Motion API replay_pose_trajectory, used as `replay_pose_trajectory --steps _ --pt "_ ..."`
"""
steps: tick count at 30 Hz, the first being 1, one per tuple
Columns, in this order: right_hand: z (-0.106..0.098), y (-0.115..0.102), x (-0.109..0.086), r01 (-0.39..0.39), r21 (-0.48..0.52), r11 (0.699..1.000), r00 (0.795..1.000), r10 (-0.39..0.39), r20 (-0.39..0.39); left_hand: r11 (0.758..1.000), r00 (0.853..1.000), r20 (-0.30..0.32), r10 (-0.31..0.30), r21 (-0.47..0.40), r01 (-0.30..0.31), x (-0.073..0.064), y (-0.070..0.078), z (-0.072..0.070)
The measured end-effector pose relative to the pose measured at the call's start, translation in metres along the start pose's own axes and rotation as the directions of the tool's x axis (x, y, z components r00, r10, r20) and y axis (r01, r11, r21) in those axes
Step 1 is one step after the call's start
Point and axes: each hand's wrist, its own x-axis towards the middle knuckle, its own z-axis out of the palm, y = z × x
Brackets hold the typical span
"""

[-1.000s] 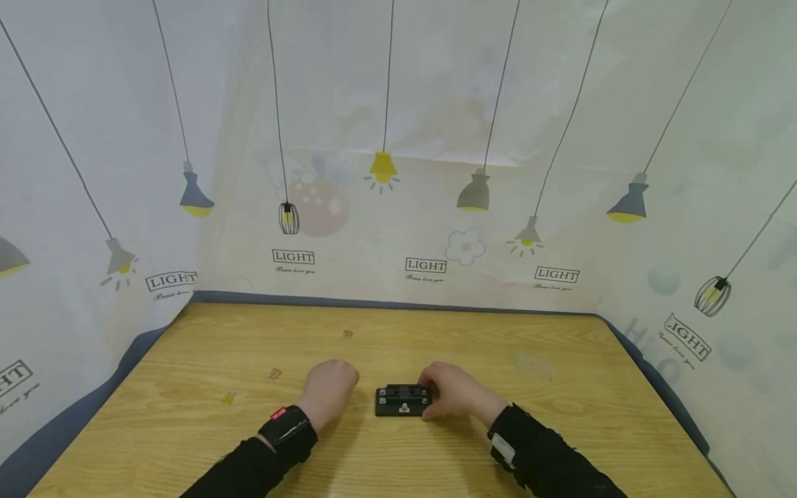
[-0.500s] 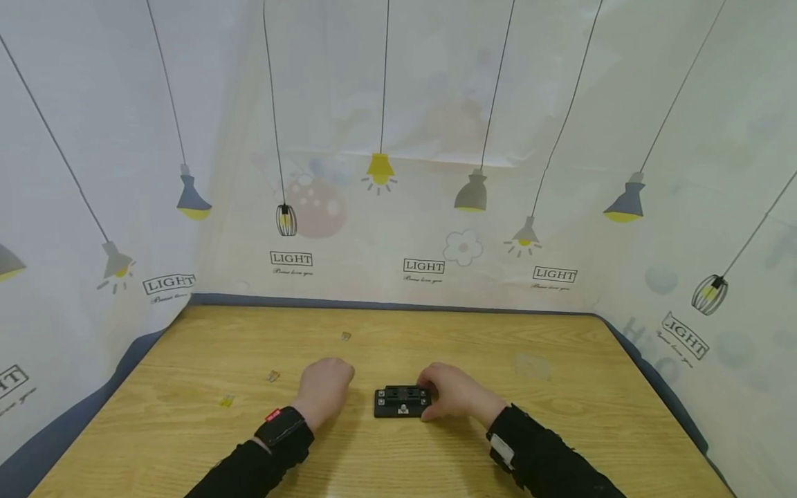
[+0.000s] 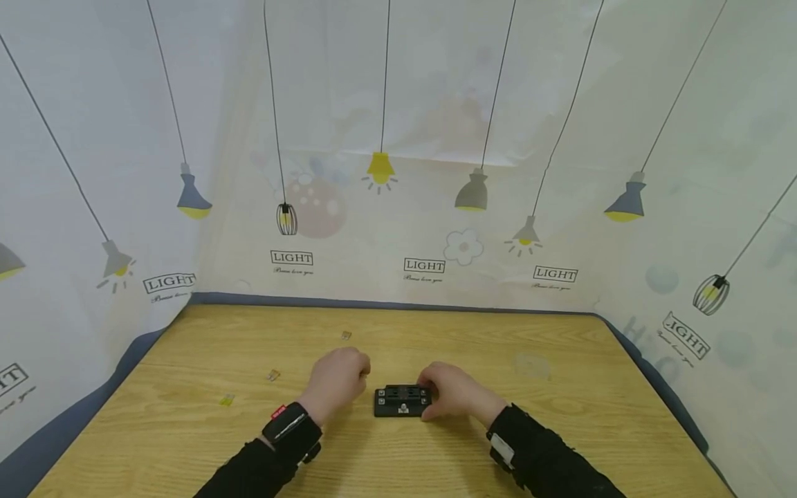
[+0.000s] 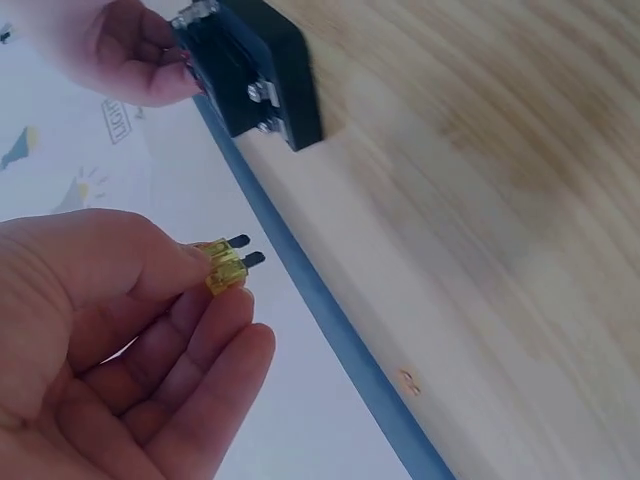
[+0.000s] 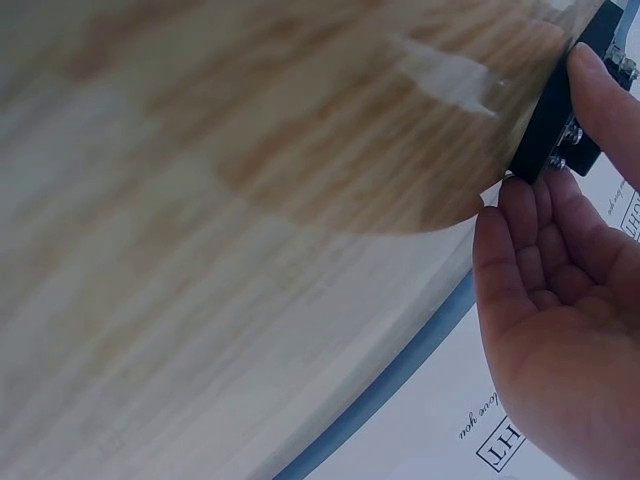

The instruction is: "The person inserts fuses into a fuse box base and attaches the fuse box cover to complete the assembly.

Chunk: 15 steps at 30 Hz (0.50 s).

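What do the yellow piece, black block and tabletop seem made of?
Yellow piece: translucent, likely plastic; its dark prongs may be metal. Black block: probably satin plastic, evenly coloured, with shiny, seemingly metal fittings. Tabletop: smooth wood or laminate, by its grain.

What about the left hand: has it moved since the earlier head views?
Yes, rightward: the left hand is farther from the small orange piece on the table and nearer the black block.
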Motion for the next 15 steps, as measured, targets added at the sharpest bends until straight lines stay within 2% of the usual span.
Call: replay_pose_trajectory --steps 4,15 --pt "0.001 0.001 0.000 0.000 0.007 1.000 1.000 0.000 0.003 0.998 1.000 -0.001 0.021 -0.062 -0.021 0.002 0.006 0.000" --pt "-0.002 -0.001 0.000 0.005 0.023 1.000 1.000 -0.005 0.002 0.977 1.000 0.021 0.017 -0.211 -0.012 0.012 0.021 0.002"
